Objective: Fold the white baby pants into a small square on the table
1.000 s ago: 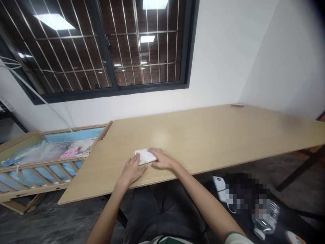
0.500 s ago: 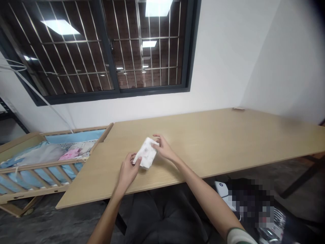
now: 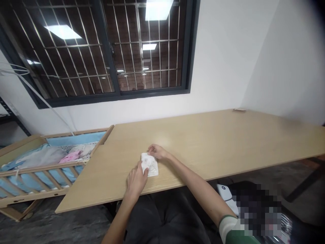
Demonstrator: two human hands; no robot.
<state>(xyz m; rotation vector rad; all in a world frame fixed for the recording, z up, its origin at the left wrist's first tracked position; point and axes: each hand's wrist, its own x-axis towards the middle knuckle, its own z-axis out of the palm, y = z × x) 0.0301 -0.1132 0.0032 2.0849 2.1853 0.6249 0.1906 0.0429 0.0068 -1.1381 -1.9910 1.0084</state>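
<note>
A small folded white pad (image 3: 152, 168) with a faint grey print, much like a folded diaper, is at the near left part of the wooden table (image 3: 193, 142). My left hand (image 3: 136, 179) grips its lower left side, thumb over the front and fingers along the left edge. At its top right edge, my right hand (image 3: 157, 151) has its fingertips closed on the pad. Part of the pad's left side is hidden by my left hand. Whether its lower edge touches the tabletop I cannot tell.
Left of the table stands a wooden crib (image 3: 33, 166) with blue lining and pink and white cloths. A barred window (image 3: 149, 51) is in the wall behind. A small flat object (image 3: 239, 109) lies at the table's back edge. White and dark items are below the table's right front.
The pad has come down closer to the table's front edge and turned more upright. Both hands moved with it, the left one to the right. The view has shifted slightly.
</note>
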